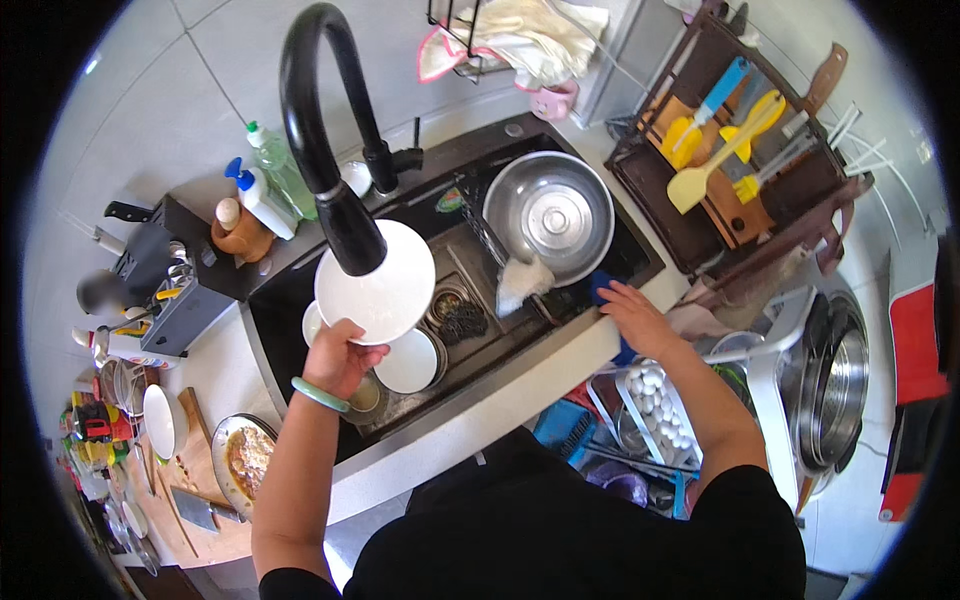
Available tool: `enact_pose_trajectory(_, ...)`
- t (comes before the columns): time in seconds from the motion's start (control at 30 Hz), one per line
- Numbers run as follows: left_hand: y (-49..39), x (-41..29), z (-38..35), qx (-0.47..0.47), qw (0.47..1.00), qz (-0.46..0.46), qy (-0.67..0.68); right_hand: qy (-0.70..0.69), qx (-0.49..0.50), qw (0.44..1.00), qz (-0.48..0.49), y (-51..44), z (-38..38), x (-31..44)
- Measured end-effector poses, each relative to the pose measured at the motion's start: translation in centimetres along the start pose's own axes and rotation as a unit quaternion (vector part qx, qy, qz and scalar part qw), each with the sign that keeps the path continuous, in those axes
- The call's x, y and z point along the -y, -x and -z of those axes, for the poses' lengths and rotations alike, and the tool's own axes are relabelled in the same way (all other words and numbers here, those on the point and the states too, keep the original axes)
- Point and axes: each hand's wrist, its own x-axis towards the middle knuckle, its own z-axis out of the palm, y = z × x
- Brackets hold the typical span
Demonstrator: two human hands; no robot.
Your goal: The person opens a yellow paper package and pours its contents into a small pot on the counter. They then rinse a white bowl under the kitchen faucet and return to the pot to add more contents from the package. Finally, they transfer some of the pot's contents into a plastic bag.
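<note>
My left hand [341,358] grips the rim of a white bowl [401,292], thumb on top. The bowl is tilted under the head of the black faucet [352,244], which covers part of it. Below, in the dark sink [480,352], stand another white bowl [409,364] and a small cup or bowl [365,396]. A dark scouring pad [463,322] lies by the drain. My right hand [637,319] is at the sink's front right edge, its fingers over a blue cloth [602,287]; whether it grips the cloth is unclear.
A steel basin [551,217] sits at the sink's right, with a whitish cloth [523,283] in front. Right of it stands a utensil rack [660,202]. On the left are a cleaver [196,510], a plate of food [244,461], a white bowl [165,421] and soap bottles [266,201].
</note>
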Motion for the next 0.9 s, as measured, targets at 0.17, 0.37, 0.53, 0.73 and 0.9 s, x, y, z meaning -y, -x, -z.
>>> enact_pose_trajectory(0.17,-0.2,1.7,0.6,0.008,0.999,0.026,0.033,-0.063,-0.146,0.987,-0.004,-2.6,1.8,-0.1)
enact_pose_trajectory(0.37,1.1,3.0,-1.5,-0.036,0.998,-0.014,0.058,-0.159,-0.225,0.959,0.066,-8.6,1.7,5.1)
enact_pose_trajectory(0.53,1.7,3.7,-1.9,-0.049,0.995,-0.026,0.077,-0.222,-0.201,0.94,0.165,-13.5,1.0,10.3)
enact_pose_trajectory(0.73,1.7,4.9,-1.7,-0.039,0.993,-0.016,0.109,-0.311,-0.184,0.915,0.178,-17.0,0.6,13.4)
enact_pose_trajectory(0.9,1.7,5.5,-2.3,-0.058,0.991,-0.013,0.122,-0.448,-0.131,0.884,0.024,-18.9,-1.3,15.0)
